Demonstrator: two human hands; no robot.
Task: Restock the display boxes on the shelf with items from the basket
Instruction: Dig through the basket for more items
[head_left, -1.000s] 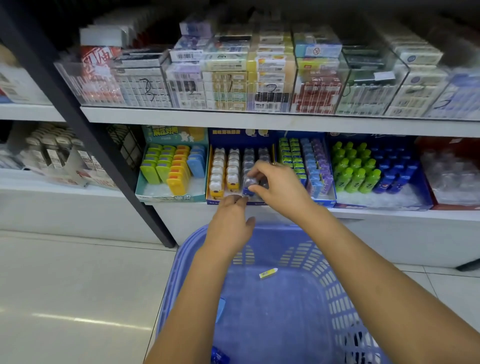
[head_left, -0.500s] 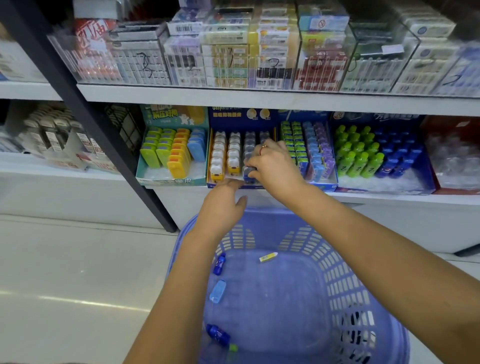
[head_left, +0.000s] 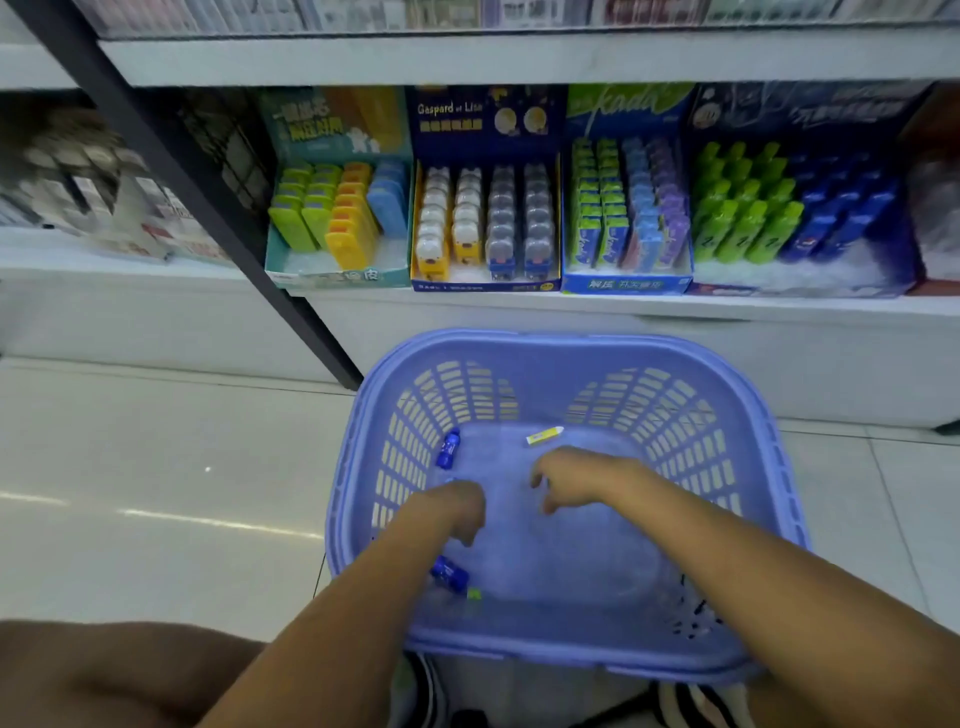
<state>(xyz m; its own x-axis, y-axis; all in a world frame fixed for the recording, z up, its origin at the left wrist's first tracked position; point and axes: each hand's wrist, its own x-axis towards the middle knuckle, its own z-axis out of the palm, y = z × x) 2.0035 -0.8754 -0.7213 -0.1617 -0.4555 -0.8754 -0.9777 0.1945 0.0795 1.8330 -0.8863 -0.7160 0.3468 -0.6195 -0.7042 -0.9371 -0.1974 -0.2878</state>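
Head view, taken above a lavender slotted plastic basket (head_left: 566, 347) standing on a pale tiled floor (head_left: 156, 467). Both forearms reach down into the basket. The left hand (head_left: 457, 512) hangs over the basket's left floor with fingers curled downward; whether it grips anything cannot be told, as its palm side is hidden. The right hand (head_left: 569, 480), at the basket's centre, has loosely bent fingers and grasps nothing.

Loose stock inside the basket:
- a small blue bottle-shaped item (head_left: 448, 448) at the far-left wall
- a small yellow-and-white stick (head_left: 544, 435) at the far edge of the floor
- a second blue item (head_left: 449, 573) at the near-left

Beyond the basket, a white shelf (head_left: 571, 306) carries four cardboard display boxes:
- a teal one (head_left: 337, 278)
- a navy "Gaspard et Lisa" one (head_left: 485, 285)
- a bright blue one (head_left: 626, 285)
- a dark blue one of green and blue bottles (head_left: 800, 290)
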